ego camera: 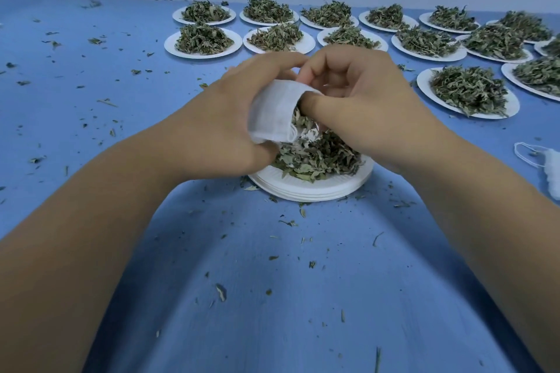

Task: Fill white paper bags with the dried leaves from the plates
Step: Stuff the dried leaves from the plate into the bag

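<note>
Hands meet above plate stack [309,191] near centre of blue table [303,281]. Left hand [230,127] grips white paper bag [272,112], mouth facing right hand [366,109]. Right fingers [333,70] curl on bag rim, thumb tucked into mouth. Dried leaves [318,154] heaped on stack just below bag, some inside mouth. Filled plates [422,83] in rows behind; spare bag [552,169] at right edge.
</note>
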Tool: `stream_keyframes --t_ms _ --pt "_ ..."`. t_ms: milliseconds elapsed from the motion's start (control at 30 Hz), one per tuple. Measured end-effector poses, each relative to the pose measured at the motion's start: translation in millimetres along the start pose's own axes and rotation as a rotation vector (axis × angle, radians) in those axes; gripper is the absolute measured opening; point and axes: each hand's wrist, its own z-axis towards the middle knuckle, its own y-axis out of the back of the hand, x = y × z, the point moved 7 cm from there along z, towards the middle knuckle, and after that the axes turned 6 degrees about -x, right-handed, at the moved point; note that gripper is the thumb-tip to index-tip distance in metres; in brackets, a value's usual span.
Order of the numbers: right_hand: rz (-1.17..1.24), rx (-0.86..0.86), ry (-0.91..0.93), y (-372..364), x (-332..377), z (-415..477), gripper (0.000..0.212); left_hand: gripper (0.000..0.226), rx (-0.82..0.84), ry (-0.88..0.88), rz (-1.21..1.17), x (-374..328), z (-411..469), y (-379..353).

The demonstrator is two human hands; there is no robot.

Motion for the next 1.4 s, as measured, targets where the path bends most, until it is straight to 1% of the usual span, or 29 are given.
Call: stream_keyframes --t_ms 133,200,300,367,500,633,667,800,833,933,1000,1033,1100,1133,1167,1267,1333,1400 --pt "0.087 0.021 -0.029 -1.9 1.3 -1.3 0.005 0.054 -0.173 -0.026 0.120 3.9 1.5 2.5" --pt "0.077 -0.033 -0.034 3.0 1.4 -1.1 0.006 0.043 -0.229 -0.021 0.138 8.4 2.1 6.9" --pt "-0.004 -0.173 0.066 15.9 9.8 -1.1 0.006 0.033 -0.287 0.047 0.145 16.9 3.2 15.1" --pt "-0.044 -0.165 0.159 19.5 15.8 -3.8 0.009 0.027 -0.319 0.081 0.128 17.8 3.1 18.3" --pt "-0.193 -0.014 0.280 4.9 19.3 -15.5 0.017 0.023 -0.355 0.133 0.073 22.6 3.7 19.7" --pt "-0.300 0.029 0.371 -8.8 22.3 -19.9 0.023 0.037 -0.342 0.082 0.105 16.2 4.6 17.0" --pt "-0.311 0.023 0.378 -9.0 22.4 -19.7 0.024 0.037 -0.339 0.075 0.108 15.7 4.5 16.1" --pt "-0.340 -0.040 0.411 -4.5 25.2 -19.5 0.027 0.026 -0.350 0.058 0.102 15.1 4.2 14.1" --pt "-0.356 -0.018 0.408 -5.2 25.5 -19.1 0.028 0.023 -0.354 0.056 0.097 15.1 4.1 14.2" --pt "-0.483 0.141 0.412 -16.3 23.9 -20.6 0.024 0.013 -0.315 0.069 0.119 16.5 4.6 9.5" --pt "-0.532 0.169 0.439 -20.9 25.3 -22.4 0.016 0.016 -0.289 0.060 0.159 15.1 5.1 5.5" --pt "-0.532 0.149 0.450 -20.4 27.1 -22.2 0.015 0.020 -0.295 0.054 0.163 12.8 5.1 5.8" --pt "-0.528 0.132 0.445 -19.2 29.2 -20.5 0.015 0.011 -0.324 0.049 0.107 9.6 4.4 8.2" --pt "-0.535 0.156 0.428 -20.6 28.4 -20.1 0.015 0.011 -0.342 0.046 0.081 7.8 3.6 9.7" --pt "-0.547 0.199 0.405 -23.7 26.3 -20.7 0.013 0.017 -0.347 0.040 0.068 5.9 2.8 10.1" --pt "-0.546 0.291 0.385 -31.1 20.9 -24.1 0.006 0.021 -0.285 0.028 0.086 3.2 2.1 2.7" --pt "-0.504 0.263 0.397 -28.8 21.7 -24.2 0.009 0.018 -0.277 0.043 0.091 6.4 2.5 2.1" --pt "-0.432 0.156 0.395 -18.4 24.4 -22.0 0.021 0.010 -0.299 0.050 0.075 11.2 3.7 5.8"
